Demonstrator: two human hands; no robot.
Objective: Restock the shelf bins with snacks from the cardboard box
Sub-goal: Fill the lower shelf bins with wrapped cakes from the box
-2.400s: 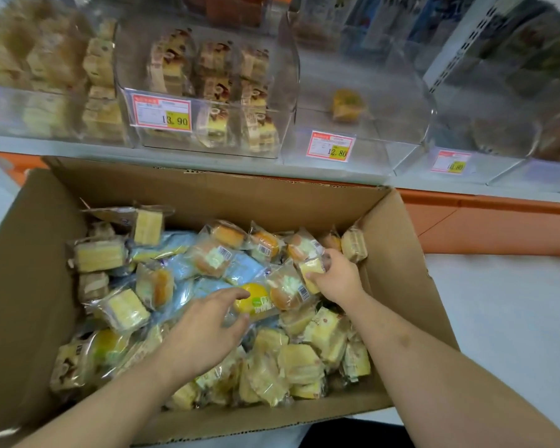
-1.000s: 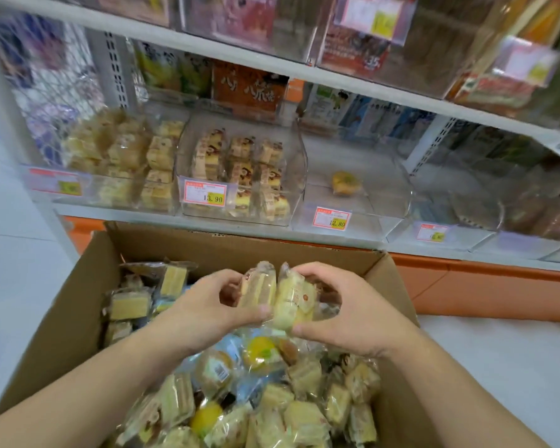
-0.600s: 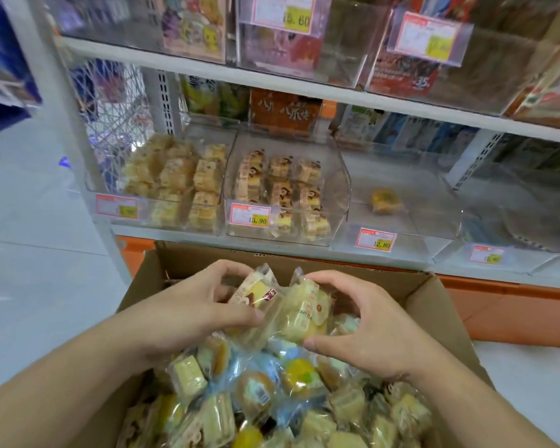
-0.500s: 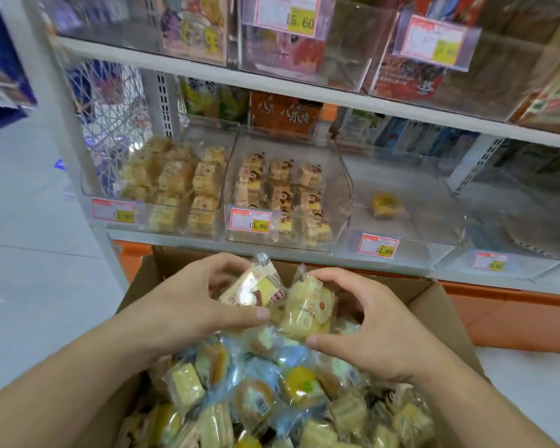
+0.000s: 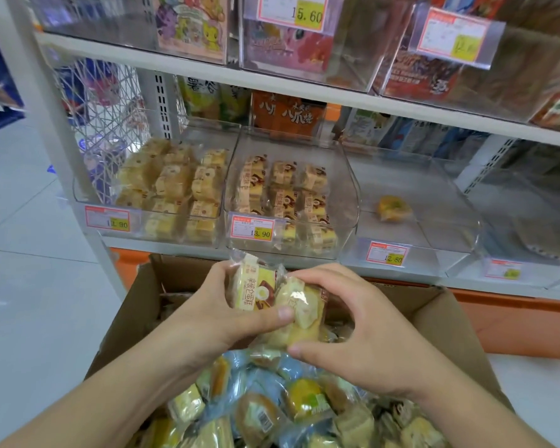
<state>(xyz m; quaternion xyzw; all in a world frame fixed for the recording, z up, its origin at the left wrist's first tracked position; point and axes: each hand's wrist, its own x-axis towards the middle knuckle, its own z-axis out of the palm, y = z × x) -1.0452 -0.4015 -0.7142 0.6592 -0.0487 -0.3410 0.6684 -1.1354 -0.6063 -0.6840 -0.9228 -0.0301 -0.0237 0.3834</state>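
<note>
Counting bins: we see four clear shelf bins on the lower shelf, left to right.
Left bin (image 5: 88, 202): packed with pale yellow cakes in three columns; price tag 11.90.
Second bin (image 5: 353, 202): brown-and-cream cakes in three columns; tag 13.90.
Third bin (image 5: 450, 227): one lone orange snack (image 5: 393, 207); tag 12.80.
Fourth bin (image 5: 530, 240): contents too blurred for us to tell.
Left hand (image 5: 214, 315): our fingers and thumb are curled round a wrapped cake (image 5: 254, 291), clamped on it.
Right hand (image 5: 366, 331): fingers arched and thumb under, gripping a second wrapped cake (image 5: 299, 313); the two packs touch.
Task's thing: both cakes are held above the cardboard box (image 5: 459, 321), just below the second bin's front.
Box contents: too many loose wrapped snacks to count.
Since half a second ago: our hands and both cakes sit higher, nearer the shelf edge; bin contents are unchanged.
</note>
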